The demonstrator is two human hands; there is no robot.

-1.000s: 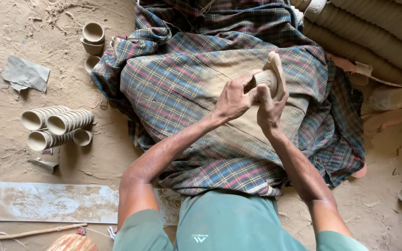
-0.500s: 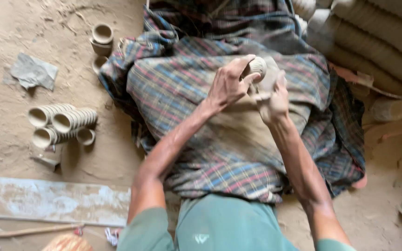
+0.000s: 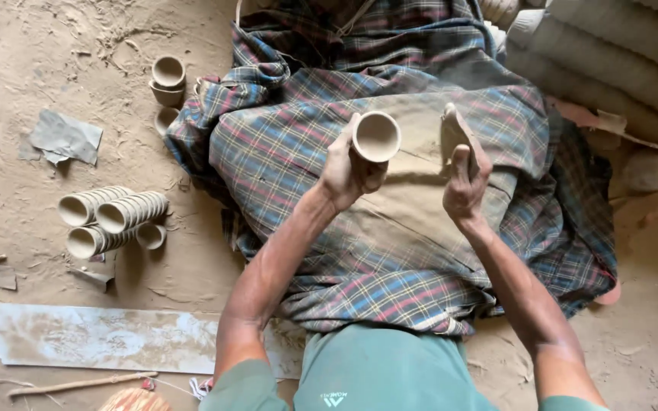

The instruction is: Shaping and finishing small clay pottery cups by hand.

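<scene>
Our left hand (image 3: 344,169) grasps a small clay cup (image 3: 376,137), mouth toward us, above the plaid cloth (image 3: 283,144); our right hand (image 3: 462,183) clenches a flat clay-coloured paddle (image 3: 451,129) just right of it, apart; stacked cup rows (image 3: 112,217) lie far left on dusty ground (image 3: 39,61); a pale board (image 3: 100,339) lies near-left.

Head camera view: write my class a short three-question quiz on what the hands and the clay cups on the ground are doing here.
1. True or false: the left hand holds a small clay cup with its mouth facing the camera.
2. What does the right hand hold? A) a flat dusty piece B) a hammer C) nothing
3. How do the stacked cups on the sandy ground lie?

Key: 1 true; 2 A; 3 on their sides, nested in rows.
</scene>
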